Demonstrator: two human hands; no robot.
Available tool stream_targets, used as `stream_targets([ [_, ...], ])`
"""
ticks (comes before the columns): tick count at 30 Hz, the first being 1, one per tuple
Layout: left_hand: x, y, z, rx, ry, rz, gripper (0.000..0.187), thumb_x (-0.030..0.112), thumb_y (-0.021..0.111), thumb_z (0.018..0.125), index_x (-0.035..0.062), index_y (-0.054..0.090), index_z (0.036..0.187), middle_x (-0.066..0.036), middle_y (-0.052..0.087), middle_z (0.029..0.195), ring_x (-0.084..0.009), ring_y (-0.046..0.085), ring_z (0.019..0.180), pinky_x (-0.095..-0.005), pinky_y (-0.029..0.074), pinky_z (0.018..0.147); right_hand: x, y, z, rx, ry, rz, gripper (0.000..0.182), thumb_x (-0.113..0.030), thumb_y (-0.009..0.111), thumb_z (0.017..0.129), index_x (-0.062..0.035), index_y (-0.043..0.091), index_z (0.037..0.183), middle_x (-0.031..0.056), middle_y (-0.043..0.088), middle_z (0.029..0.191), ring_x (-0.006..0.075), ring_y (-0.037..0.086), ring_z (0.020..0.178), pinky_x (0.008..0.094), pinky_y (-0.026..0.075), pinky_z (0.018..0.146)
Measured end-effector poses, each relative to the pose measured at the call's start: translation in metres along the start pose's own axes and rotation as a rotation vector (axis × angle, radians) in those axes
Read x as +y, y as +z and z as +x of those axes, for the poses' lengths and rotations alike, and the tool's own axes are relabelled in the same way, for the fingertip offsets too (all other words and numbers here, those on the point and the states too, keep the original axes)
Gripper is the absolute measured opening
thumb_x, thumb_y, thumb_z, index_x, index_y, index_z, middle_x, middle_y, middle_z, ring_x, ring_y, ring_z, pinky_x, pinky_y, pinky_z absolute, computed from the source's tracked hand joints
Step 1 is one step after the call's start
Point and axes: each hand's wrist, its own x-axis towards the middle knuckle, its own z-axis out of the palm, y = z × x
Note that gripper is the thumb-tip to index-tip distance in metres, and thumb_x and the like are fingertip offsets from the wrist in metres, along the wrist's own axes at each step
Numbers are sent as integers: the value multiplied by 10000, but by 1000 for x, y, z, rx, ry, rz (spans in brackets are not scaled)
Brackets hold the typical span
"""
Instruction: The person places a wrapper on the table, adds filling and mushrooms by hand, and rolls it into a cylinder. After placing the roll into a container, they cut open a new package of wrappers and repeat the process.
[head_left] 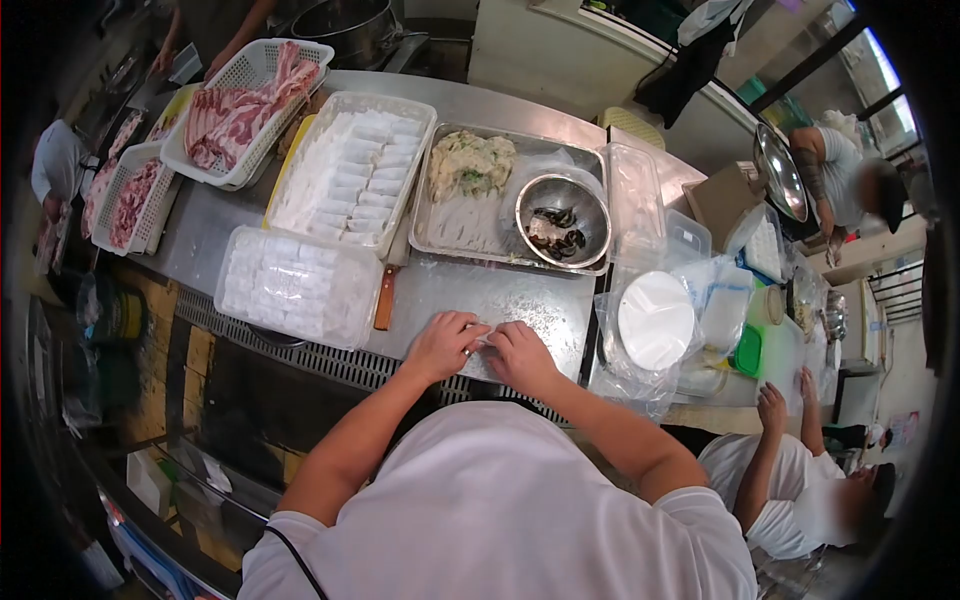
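My left hand (445,346) and my right hand (523,357) meet over the steel counter near its front edge. Both have their fingers closed on a small white piece, like a thin wrapper (486,339), mostly hidden by the fingertips. Ahead of them lies a metal tray (455,250) with a pale filling (470,163) flecked with green. A steel bowl (606,228) holding dark pieces sits in that tray's right part. To the left, a knife's wooden handle (385,299) rests beside a clear-lidded container (297,290) of white rolls.
Behind the lidded container, a plastic tray (428,115) holds rows of white rolls and white powder. White baskets (328,52) of raw meat stand far left. Right of me are a white divided plate (655,320), plastic bags and a green container (746,350). Co-workers stand at the right (790,480).
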Motion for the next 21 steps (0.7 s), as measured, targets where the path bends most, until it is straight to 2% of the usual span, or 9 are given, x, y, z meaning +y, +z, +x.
stream_targets([
  [2,0,1,0,5,-24,16,346,168,776,922,159,772,1267,-84,693,1267,-327,645,1182,-463,504,1042,-1,8,3,47,21,-58,385,-118,815,846,-53,680,1200,133,661,1163,344,633,1086,468,525,984],
  [5,4,-3,4,-8,-52,18,365,157,772,916,147,756,1280,-95,680,1285,-341,631,1214,-475,496,1059,10,12,5,90,-53,-133,340,-118,788,870,-58,687,1189,123,664,1133,335,628,1069,460,511,984],
  [11,-7,1,8,27,-46,-1,358,133,770,899,124,739,1256,-101,678,1269,-358,620,1224,-496,488,1064,26,5,17,38,-35,-159,283,-151,731,918,-57,697,1182,110,664,1085,335,619,1067,479,489,1021],
  [14,-7,5,16,61,-50,58,347,105,755,896,122,743,1242,-114,681,1267,-372,621,1213,-509,485,1060,35,8,19,4,-8,-161,299,-239,712,952,-56,681,1187,125,650,1106,349,601,1095,514,461,1049],
  [17,-8,8,22,86,-71,112,323,122,735,918,119,743,1241,-122,679,1277,-379,619,1219,-523,478,1064,29,6,20,70,8,-196,379,-289,732,967,-47,675,1254,148,642,1205,365,590,1175,545,444,1094],
  [21,0,9,29,136,-138,125,325,149,719,955,110,743,1277,-145,669,1307,-391,614,1242,-533,467,1085,36,7,20,23,22,-234,488,-341,761,962,-37,654,1328,169,618,1303,368,573,1241,564,418,1133],
])
